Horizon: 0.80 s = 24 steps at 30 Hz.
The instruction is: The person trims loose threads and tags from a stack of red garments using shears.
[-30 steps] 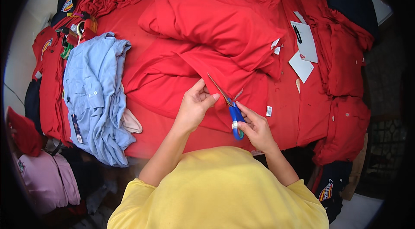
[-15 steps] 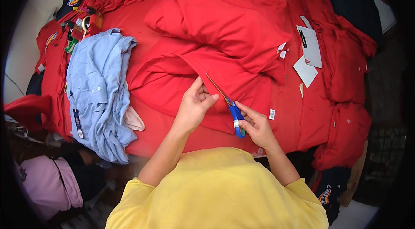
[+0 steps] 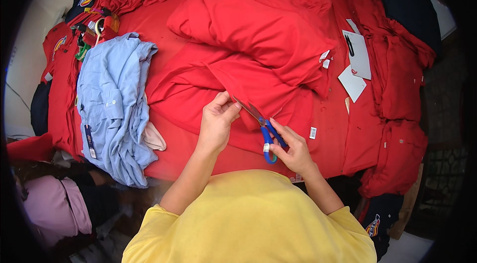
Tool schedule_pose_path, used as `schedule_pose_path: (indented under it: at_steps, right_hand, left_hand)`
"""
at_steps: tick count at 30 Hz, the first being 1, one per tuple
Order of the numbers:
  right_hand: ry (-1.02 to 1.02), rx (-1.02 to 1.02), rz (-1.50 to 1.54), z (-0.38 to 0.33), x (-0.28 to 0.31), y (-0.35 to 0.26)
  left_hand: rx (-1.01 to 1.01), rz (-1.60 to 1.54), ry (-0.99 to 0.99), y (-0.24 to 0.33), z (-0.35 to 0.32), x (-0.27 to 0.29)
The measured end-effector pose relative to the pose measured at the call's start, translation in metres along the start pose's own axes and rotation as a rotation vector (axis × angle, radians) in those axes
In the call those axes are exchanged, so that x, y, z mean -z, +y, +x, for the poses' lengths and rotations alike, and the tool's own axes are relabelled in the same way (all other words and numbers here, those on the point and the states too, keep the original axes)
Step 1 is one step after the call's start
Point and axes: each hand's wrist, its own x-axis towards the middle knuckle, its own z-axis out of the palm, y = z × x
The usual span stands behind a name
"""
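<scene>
My right hand [image 3: 294, 150] grips a pair of scissors [image 3: 267, 140] by its blue handles, with a finger and the thumb at the loops. The blades are a little apart and point up and to the left. Their tips reach the edge of a large red garment [image 3: 258, 29], heaped in soft folds before me. My left hand [image 3: 217, 121] is closed in a pinch at that same edge, right beside the blade tips. Whether a thread is also between its fingers is too small to tell.
A light blue shirt [image 3: 112, 109] with a dark hang tag lies left. Stacked red garments [image 3: 397, 89] lie right, beside white paper [image 3: 360, 59] bearing a black pen-like tool. Tape and small tools [image 3: 97, 27] sit at back left. Someone in pink [image 3: 52, 208] is at lower left.
The scissors' handles and blades have spread, where they were closed before. My left hand has shifted slightly down and left, still at the garment's edge.
</scene>
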Motion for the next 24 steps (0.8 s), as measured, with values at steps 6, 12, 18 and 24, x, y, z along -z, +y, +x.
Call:
schedule_pose_path:
  at_steps: [6, 12, 18, 24]
  right_hand:
    - [0.020, 0.026, 0.008, 0.003, -0.002, -0.004]
    - [0.012, -0.043, 0.099, -0.001, -0.002, 0.006]
    - [0.014, -0.043, 0.184, -0.002, 0.001, 0.001]
    - [-0.019, -0.004, 0.044, 0.000, 0.007, -0.004]
  left_hand:
    - [-0.019, 0.058, -0.010, 0.000, -0.005, -0.007]
    - [-0.009, 0.077, 0.004, 0.004, -0.006, -0.011]
    - [-0.007, 0.089, -0.008, 0.002, -0.009, -0.008]
    - [-0.006, 0.056, 0.019, 0.002, -0.007, -0.008]
